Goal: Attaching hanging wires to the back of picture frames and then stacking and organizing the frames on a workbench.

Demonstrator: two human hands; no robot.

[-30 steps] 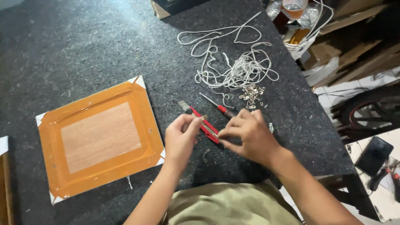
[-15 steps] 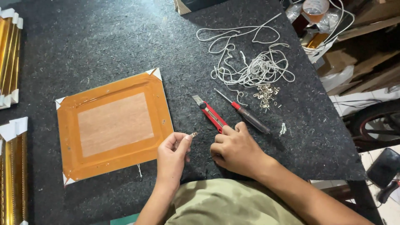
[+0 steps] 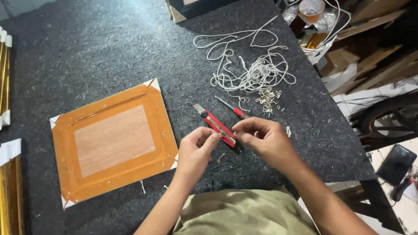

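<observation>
My left hand (image 3: 196,150) and my right hand (image 3: 265,139) meet fingertip to fingertip just above the near end of a red utility knife (image 3: 215,123) that lies on the dark felt table (image 3: 109,52). The left thumb and forefinger are pinched on a small metal piece that is barely visible. The right fingers are pinched too, and what they hold is too small to see. A red-handled screwdriver (image 3: 230,109) lies just beyond the right hand, with its handle end hidden behind the fingers.
A picture frame (image 3: 113,141) lies face down at the left, its back sealed with orange-brown tape. A tangle of white cord (image 3: 257,72) and several small metal hangers (image 3: 267,98) lie beyond the tools. Gold frames (image 3: 11,187) sit at the left edge. The table's right edge drops to clutter.
The right hand has lifted off the table and come in to meet the left hand's fingertips over the knife. The view has shifted slightly.
</observation>
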